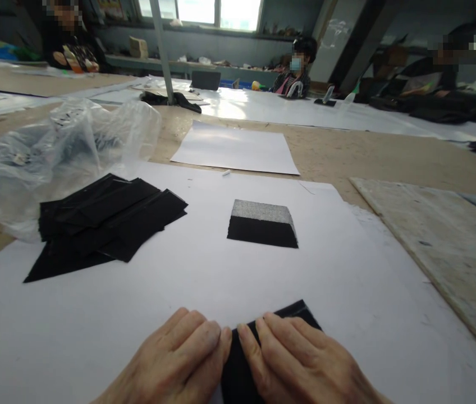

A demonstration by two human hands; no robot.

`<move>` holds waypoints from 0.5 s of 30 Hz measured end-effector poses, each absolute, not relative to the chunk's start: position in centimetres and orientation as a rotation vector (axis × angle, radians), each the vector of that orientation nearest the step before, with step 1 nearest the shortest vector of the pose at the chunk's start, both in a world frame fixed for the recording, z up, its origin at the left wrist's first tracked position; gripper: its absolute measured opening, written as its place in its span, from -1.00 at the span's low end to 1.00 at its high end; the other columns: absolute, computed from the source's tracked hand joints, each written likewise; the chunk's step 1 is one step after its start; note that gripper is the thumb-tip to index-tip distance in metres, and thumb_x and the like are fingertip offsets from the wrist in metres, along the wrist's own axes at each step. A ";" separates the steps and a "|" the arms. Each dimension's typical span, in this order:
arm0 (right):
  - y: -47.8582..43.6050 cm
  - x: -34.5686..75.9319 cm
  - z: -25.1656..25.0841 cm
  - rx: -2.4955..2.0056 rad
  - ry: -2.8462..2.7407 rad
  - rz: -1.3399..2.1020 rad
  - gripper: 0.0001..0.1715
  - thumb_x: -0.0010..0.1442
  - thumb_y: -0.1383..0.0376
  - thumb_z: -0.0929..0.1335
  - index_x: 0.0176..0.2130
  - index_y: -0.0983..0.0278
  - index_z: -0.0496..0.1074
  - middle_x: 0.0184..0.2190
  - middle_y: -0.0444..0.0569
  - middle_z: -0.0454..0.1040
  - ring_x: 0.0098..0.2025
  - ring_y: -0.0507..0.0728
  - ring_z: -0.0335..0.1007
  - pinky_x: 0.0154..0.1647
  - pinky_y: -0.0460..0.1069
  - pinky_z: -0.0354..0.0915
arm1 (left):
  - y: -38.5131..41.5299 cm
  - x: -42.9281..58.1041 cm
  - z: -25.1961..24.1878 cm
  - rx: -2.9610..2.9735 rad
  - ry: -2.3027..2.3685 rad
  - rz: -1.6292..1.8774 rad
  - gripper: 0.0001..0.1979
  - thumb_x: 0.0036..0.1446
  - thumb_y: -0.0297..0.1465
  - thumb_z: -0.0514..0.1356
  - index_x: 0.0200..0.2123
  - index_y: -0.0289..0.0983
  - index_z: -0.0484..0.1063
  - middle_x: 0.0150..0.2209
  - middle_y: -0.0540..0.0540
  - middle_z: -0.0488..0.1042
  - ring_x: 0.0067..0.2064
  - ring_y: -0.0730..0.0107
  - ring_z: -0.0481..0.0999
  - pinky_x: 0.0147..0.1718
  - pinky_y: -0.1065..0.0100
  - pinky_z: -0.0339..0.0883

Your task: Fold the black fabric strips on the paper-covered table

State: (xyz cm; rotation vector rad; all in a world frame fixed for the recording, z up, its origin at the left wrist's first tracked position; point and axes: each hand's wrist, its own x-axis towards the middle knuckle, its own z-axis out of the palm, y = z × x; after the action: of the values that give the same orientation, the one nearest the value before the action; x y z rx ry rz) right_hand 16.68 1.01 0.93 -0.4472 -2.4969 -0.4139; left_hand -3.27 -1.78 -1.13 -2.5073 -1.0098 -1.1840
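Left hand (pixel 179 359) and right hand (pixel 301 359), fingers flat and together, both pressing one black fabric piece (pixel 238 365) on white paper sheet (pixel 204 280) at near edge; stack of black pieces (pixel 103 224) far left

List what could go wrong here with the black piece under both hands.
1. The left hand and right hand hide most of the black piece, so a skewed edge might go unnoticed.
2. The stack of black pieces is fanned out unevenly; a brush could scatter it.
3. The loose plastic bag touches that stack and may drag pieces.
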 end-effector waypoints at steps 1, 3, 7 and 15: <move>1.0 16.6 1.0 -0.453 -2.491 -0.434 -0.73 0.26 0.52 0.19 -0.23 0.44 0.46 -0.37 -0.01 0.50 -0.26 0.11 0.45 -0.35 -0.03 0.40 | -1.8 -3.2 -1.1 -2.489 -0.991 -1.194 -0.68 0.31 -0.48 -0.11 -0.33 -0.40 0.42 -0.52 -0.06 0.28 -0.49 0.46 0.27 -0.53 0.45 0.31; 1.0 16.3 1.3 -0.458 -2.490 -0.471 -0.72 0.26 0.54 0.19 -0.24 0.43 0.46 -0.41 -0.02 0.49 -0.29 0.12 0.45 -0.39 -0.03 0.38 | -1.8 -3.1 -1.0 -2.462 -0.973 -1.205 -0.64 0.31 -0.52 -0.15 -0.35 -0.41 0.42 -0.55 -0.05 0.27 -0.50 0.45 0.26 -0.54 0.43 0.31; 1.1 15.7 2.0 -0.429 -2.553 -0.473 -0.74 0.20 0.57 0.21 -0.32 0.42 0.45 -0.45 -0.01 0.46 -0.37 0.12 0.43 -0.49 -0.02 0.33 | -2.0 -3.2 -0.7 -2.510 -1.135 -1.210 -0.75 0.28 -0.44 -0.04 -0.30 -0.33 0.43 -0.50 -0.06 0.32 -0.46 0.44 0.33 -0.44 0.41 0.39; 1.9 15.0 1.0 -0.307 -2.540 -0.167 -0.77 0.18 0.55 0.22 -0.32 0.50 0.46 -0.47 -0.04 0.40 -0.45 0.05 0.29 -0.51 -0.03 0.23 | -2.1 -4.0 0.3 -2.520 -1.542 -1.353 -0.84 0.19 -0.38 0.08 -0.26 -0.27 0.45 -0.44 -0.07 0.37 -0.40 0.42 0.42 -0.41 0.45 0.42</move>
State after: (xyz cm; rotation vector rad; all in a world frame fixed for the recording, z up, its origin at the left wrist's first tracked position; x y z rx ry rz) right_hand 15.04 1.87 0.96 -0.3065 -2.5399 -0.1666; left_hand -3.96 -2.14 0.33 -2.5204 -1.5421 -1.3527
